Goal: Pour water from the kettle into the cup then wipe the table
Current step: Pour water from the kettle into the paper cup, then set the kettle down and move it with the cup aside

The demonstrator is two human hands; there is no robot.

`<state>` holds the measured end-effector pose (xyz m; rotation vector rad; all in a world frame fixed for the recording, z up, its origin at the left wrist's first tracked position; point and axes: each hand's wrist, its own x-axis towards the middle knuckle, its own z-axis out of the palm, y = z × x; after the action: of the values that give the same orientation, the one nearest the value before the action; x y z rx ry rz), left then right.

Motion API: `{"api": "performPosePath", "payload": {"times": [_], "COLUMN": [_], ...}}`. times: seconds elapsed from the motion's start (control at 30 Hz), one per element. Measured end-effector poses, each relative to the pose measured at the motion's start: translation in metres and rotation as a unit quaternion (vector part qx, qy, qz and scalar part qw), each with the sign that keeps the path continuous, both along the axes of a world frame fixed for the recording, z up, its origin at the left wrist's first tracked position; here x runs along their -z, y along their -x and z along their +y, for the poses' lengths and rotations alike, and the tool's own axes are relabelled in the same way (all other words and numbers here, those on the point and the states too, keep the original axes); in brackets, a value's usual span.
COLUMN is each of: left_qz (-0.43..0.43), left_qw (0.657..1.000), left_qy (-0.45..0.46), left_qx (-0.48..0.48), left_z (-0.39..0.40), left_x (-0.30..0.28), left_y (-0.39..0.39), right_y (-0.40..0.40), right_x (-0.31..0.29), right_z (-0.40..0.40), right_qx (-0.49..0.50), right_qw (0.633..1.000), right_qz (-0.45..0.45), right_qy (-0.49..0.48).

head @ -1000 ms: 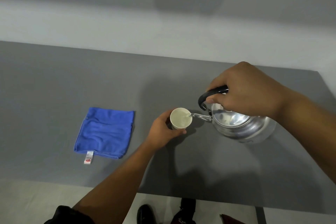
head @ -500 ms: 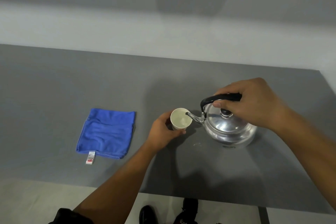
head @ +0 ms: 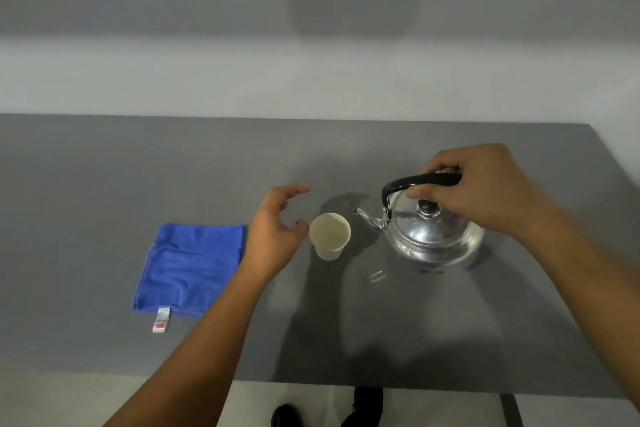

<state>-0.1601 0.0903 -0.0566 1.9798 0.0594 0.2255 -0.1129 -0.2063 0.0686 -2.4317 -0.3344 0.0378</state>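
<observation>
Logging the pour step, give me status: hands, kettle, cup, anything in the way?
Left hand open beside cup. Right hand gripping kettle handle, kettle upright on table. Blue cloth untouched; nothing blocking.

Table (head: 104, 184): plain mid grey, no pattern. Wall behind: pale grey, with a lighter band low down. Cloth (head: 190, 267): solid bright blue; its tag (head: 161, 320) white with a red mark. Cup (head: 329, 235): off-white, cream inside. Kettle (head: 433, 236): shiny silver metal, mirror-like; handle (head: 415, 182) and lid knob (head: 428, 207) black. Shoes (head: 367, 406) below table edge: black. Floor: light beige.
</observation>
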Motion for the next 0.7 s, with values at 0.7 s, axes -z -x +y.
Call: {"api": "performPosePath", "payload": {"times": [0.7], "left_qz": [0.017], "left_qw": [0.985], "left_qy": [-0.089], "left_qx": [0.145], "left_z": [-0.099], "left_x": [-0.048], "left_y": [-0.132], "right_y": [-0.082], "right_x": [0.015], "right_z": [-0.033], "right_qx": [0.003], "right_qw": [0.999], "right_qz": [0.012], "right_qy": [-0.047]}}
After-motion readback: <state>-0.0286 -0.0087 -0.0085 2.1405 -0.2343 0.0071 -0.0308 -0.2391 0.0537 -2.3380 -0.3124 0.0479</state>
